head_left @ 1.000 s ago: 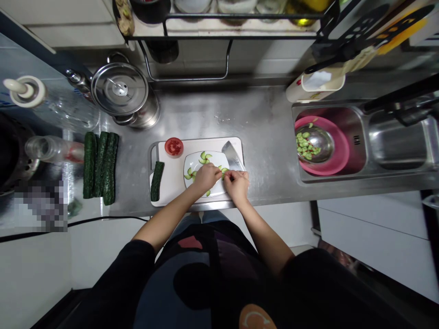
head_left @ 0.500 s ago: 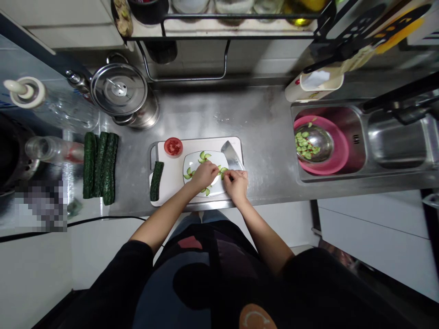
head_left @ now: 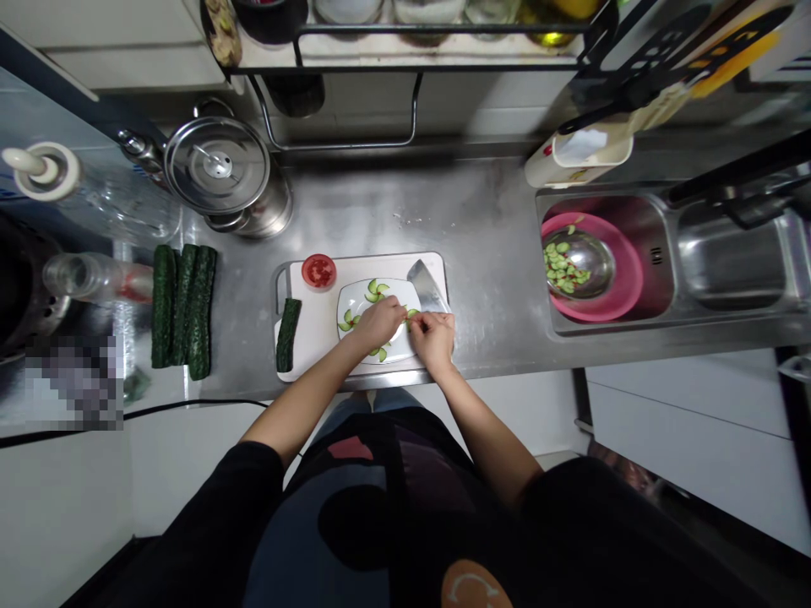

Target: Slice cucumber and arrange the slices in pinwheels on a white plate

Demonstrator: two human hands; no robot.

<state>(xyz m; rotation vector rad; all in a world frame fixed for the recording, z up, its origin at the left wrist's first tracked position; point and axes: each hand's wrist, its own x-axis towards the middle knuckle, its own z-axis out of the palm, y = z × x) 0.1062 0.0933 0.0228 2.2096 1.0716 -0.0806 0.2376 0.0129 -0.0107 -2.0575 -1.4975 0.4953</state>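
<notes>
A white plate (head_left: 352, 294) lies on the white cutting board (head_left: 310, 333), with thin green cucumber slices (head_left: 376, 290) fanned out in small groups around its rim. My left hand (head_left: 383, 324) is over the plate, fingertips pinched at its right side. Close beside it, my right hand (head_left: 433, 339) also pinches at the plate's right edge, by a cucumber group (head_left: 412, 314). Whatever is between the fingertips is too small to make out. A cleaver's blade (head_left: 427, 285) rests on the board behind my right hand; its handle is hidden. On the board's left lie a cucumber piece (head_left: 289, 335) and a red cut tomato (head_left: 318, 271).
Several whole cucumbers (head_left: 181, 308) lie on the counter at left, near a lidded steel pot (head_left: 219, 169). In the sink at right, a pink basin (head_left: 627, 279) holds a metal bowl (head_left: 599, 262) with cucumber bits. A wire rack (head_left: 405, 69) hangs above the counter's back.
Both hands stay at the plate's right side, with only slight finger shifts as they come a little closer together. The whole view has drifted slightly; the other things lie as before.
</notes>
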